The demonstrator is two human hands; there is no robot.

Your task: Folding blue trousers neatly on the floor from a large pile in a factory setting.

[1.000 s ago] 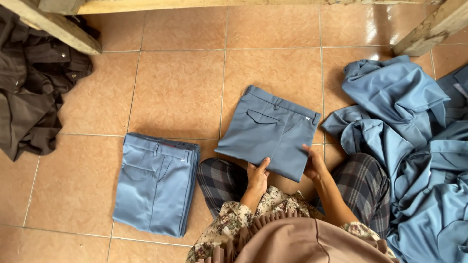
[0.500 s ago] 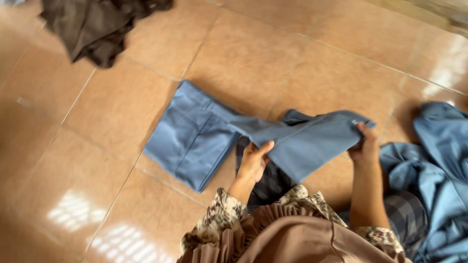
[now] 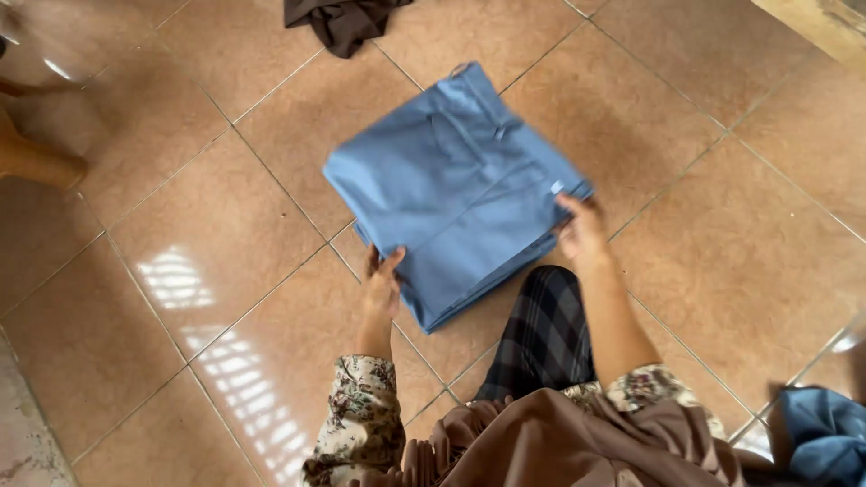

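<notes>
A stack of folded blue trousers point(image 3: 451, 189) lies on the tan tiled floor point(image 3: 207, 225) in front of me. My left hand point(image 3: 382, 281) grips the stack's near left corner, fingers tucked at its edge. At the near right corner, my right hand point(image 3: 582, 236) holds the stack's edge. The top pair shows a back pocket and belt loops. My floral sleeves and a plaid-clad knee sit just below the stack.
A dark brown garment point(image 3: 341, 20) lies at the top edge. A heap of blue cloth point(image 3: 825, 437) shows at the bottom right corner. A wooden furniture leg point(image 3: 32, 158) stands at the far left.
The folded blue trousers went from my lap onto the other folded pair at my left, forming one stack. My view swung left; both hands now hold the stack's near corners.
</notes>
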